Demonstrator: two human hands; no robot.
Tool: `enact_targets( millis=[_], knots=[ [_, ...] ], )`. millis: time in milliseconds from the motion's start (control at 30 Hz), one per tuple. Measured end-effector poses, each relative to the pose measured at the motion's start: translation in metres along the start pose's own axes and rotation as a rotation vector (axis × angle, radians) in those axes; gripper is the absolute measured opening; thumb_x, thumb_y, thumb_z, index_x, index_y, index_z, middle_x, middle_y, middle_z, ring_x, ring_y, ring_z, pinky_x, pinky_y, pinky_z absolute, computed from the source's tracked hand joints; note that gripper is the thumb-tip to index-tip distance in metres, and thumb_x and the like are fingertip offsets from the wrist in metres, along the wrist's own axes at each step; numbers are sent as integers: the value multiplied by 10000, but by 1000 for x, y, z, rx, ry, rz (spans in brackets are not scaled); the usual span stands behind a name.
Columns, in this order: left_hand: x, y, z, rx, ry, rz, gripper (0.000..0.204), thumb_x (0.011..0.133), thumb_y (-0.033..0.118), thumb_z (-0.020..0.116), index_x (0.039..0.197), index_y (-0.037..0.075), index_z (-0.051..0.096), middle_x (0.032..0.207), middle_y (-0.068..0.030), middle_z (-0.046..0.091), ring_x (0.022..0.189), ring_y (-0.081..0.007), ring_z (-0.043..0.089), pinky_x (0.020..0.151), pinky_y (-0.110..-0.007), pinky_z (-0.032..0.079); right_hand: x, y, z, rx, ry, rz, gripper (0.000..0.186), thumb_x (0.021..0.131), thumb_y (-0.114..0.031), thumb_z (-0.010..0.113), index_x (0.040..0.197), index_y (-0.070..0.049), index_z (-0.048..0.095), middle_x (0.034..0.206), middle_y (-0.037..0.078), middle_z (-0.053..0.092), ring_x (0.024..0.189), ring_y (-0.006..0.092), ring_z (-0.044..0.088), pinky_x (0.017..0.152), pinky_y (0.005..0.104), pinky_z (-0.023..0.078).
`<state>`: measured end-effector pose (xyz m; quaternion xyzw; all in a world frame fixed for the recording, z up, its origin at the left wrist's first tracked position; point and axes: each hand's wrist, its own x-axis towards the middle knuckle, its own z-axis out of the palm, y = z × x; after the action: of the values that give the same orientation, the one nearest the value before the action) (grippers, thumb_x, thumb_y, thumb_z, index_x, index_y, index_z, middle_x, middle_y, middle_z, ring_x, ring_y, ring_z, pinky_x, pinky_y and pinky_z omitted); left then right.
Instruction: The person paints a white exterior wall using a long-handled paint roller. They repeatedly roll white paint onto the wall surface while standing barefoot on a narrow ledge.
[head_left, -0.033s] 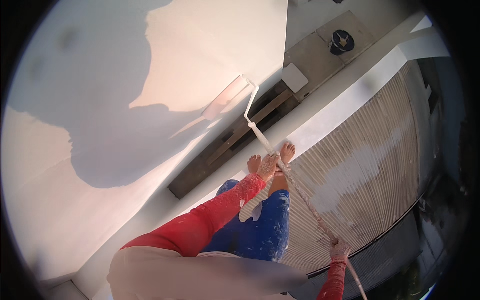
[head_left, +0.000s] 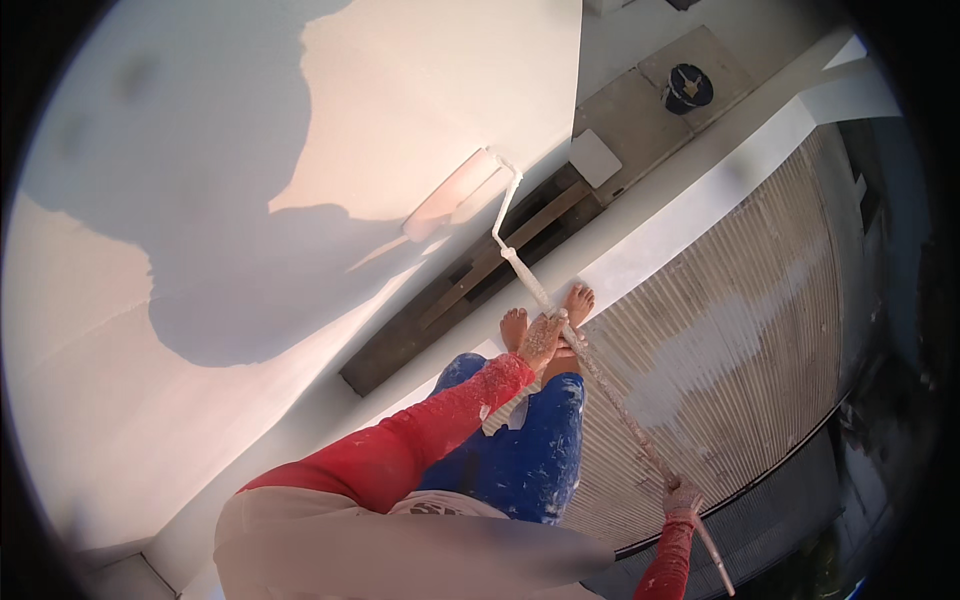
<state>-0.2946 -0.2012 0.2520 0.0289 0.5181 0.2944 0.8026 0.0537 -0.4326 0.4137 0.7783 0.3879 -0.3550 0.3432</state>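
Note:
A long-handled paint roller (head_left: 616, 402) slants across the view, spattered with pale paint. Its wide roller sleeve (head_left: 452, 198) lies against the white wall (head_left: 400, 110) on the left, joined to the pole by a bent white frame. My left hand (head_left: 543, 340) is wrapped round the pole's upper part, in front of my bare feet. Lower down, at the right, my right hand (head_left: 683, 497) grips the pole close to its end. Both hands and red sleeves carry paint specks. My own shadow darkens much of the wall.
I stand barefoot on a narrow white ledge (head_left: 640, 250) beside a corrugated roof (head_left: 740, 330). Between ledge and wall runs a recess with a wooden plank (head_left: 500, 255). Farther off are a white square panel (head_left: 596, 158) and a dark bucket (head_left: 688, 88) with something pale inside.
The scene has shifted very slightly to the right in the view. Both hands keep their hold on the roller pole, and the sleeve is still against the wall.

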Motion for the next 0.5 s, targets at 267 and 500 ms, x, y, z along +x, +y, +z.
enact_targets(
  millis=[267, 500],
  knots=[
    [-156, 51, 53, 159, -314, 418, 200, 995, 216, 498, 1027, 19, 511, 954, -156, 653, 921, -256, 671, 787, -380, 583, 12, 10, 79, 264, 86, -126, 191, 779, -254, 688, 812, -69, 656, 780, 173, 664, 770, 376, 652, 688, 460, 501],
    [-261, 152, 77, 601, -297, 840, 219, 969, 191, 556, 1043, 0, 480, 862, -79, 631, 831, -153, 633, 736, -310, 510, 35, -111, 68, 510, 334, -527, 270, 781, -325, 706, 803, -60, 661, 742, 215, 639, 750, 410, 641, 648, 463, 505]
  ],
)
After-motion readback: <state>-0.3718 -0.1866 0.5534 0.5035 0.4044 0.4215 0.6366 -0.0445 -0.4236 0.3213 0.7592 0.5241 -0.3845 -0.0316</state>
